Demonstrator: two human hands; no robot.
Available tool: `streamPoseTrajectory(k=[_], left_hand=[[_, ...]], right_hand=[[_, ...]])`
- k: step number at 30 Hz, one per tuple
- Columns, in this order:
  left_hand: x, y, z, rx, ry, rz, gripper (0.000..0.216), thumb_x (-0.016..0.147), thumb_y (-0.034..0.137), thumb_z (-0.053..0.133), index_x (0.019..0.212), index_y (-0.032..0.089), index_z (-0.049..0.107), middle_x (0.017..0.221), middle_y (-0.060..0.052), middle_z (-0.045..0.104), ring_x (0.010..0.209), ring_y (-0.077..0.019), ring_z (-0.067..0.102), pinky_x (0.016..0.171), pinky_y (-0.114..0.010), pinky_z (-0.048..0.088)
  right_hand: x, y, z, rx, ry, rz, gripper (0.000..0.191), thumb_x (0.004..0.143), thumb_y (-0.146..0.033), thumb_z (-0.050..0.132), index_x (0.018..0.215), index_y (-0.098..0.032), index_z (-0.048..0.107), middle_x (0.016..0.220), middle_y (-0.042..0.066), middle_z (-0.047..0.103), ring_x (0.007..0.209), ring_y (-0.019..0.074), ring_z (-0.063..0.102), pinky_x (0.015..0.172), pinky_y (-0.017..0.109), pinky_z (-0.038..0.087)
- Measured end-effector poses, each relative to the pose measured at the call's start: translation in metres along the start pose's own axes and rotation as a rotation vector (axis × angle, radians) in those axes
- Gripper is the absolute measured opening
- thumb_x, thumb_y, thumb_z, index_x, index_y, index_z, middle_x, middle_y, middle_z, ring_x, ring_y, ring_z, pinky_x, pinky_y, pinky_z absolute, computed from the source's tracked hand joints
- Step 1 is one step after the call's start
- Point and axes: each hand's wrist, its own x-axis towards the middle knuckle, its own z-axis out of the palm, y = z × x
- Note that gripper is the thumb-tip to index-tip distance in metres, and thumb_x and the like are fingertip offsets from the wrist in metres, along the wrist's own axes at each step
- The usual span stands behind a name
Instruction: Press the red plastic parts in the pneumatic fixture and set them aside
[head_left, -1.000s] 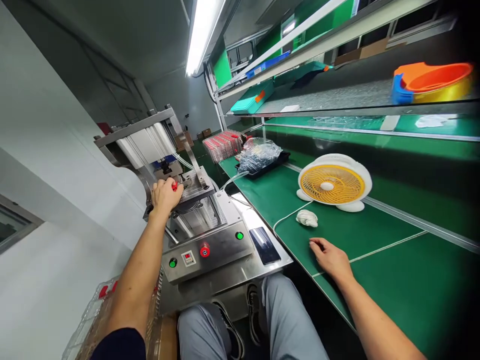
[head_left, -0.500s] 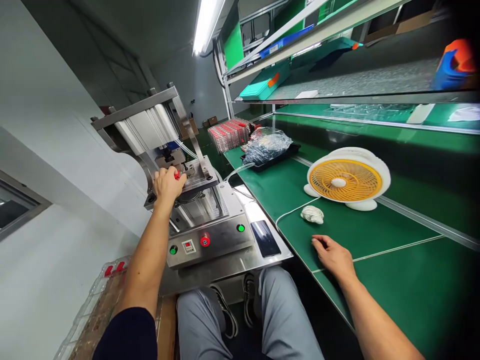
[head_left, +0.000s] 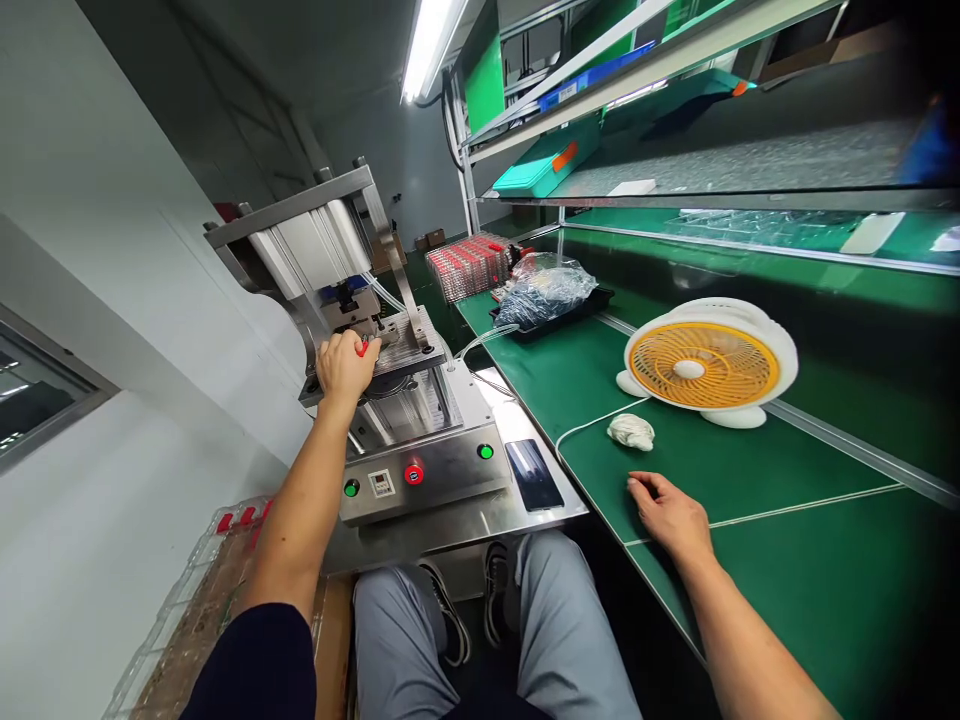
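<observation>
My left hand [head_left: 345, 368] is closed around a small red part [head_left: 363, 347] at the metal fixture plate [head_left: 409, 350] of a benchtop press [head_left: 311, 250]. Only a bit of the red shows between thumb and fingers; the rest is hidden. Above the hand stands the press's pale cylinder. On the green table [head_left: 810, 600] rests my right hand [head_left: 671, 515], its thumb and forefinger curled close together, with nothing visible in them. A crumpled white cloth-like bundle [head_left: 631, 431] lies just beyond it, apart from the fingers.
A white and yellow fan [head_left: 705, 360] stands on the table. Behind lie a plastic-wrapped bundle [head_left: 544, 288] in a black tray and stacked clear trays with red parts [head_left: 469, 265]. Buttons line the press's control panel [head_left: 442, 475], beside a phone [head_left: 534, 474]. Shelves hang above.
The whole view has shifted slightly. My left hand stays at the fixture with the red part, and the right hand keeps its place on the table.
</observation>
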Motion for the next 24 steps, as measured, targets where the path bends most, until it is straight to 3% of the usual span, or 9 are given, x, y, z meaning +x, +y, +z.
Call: streamPoseTrajectory(k=[7,12,16,24], left_hand=[[-0.019,-0.028,-0.005,-0.302,0.049,0.045,0.013,0.082,0.028,0.070,0.086,0.022,0.060,0.091,-0.004,0.069,0.091,-0.0234,0.063,0.086,-0.036,0.048],[-0.063,-0.059,-0.017,-0.635,0.079,0.127,0.034,0.086,0.028,0.068,0.119,0.021,0.068,0.104,-0.004,0.073,0.098,-0.0191,0.067,0.092,-0.035,0.053],[-0.099,-0.081,-0.027,-0.714,0.090,0.230,0.037,0.095,0.033,0.062,0.130,0.024,0.069,0.110,-0.006,0.071,0.101,-0.0168,0.067,0.092,-0.032,0.054],[-0.137,-0.131,-0.019,-0.870,0.032,0.096,0.036,0.098,0.038,0.062,0.131,0.028,0.070,0.117,-0.008,0.069,0.109,-0.0195,0.067,0.098,-0.035,0.054]], right_hand=[[0.002,0.004,0.001,0.005,0.012,-0.009,0.043,0.075,-0.053,0.051,0.091,-0.023,0.076,0.074,0.007,0.072,0.065,0.0279,0.064,0.067,0.038,0.049],[0.002,0.004,0.001,-0.008,0.011,0.022,0.041,0.073,-0.053,0.052,0.089,-0.024,0.076,0.072,0.006,0.071,0.067,0.0305,0.066,0.068,0.039,0.050],[0.001,0.001,0.000,-0.038,0.006,0.062,0.038,0.072,-0.053,0.051,0.087,-0.025,0.073,0.078,0.008,0.071,0.075,0.0337,0.067,0.072,0.041,0.050],[-0.007,-0.017,-0.006,-0.153,-0.031,0.107,0.028,0.082,-0.049,0.050,0.082,-0.029,0.070,0.080,0.012,0.070,0.076,0.0356,0.066,0.073,0.044,0.047]])
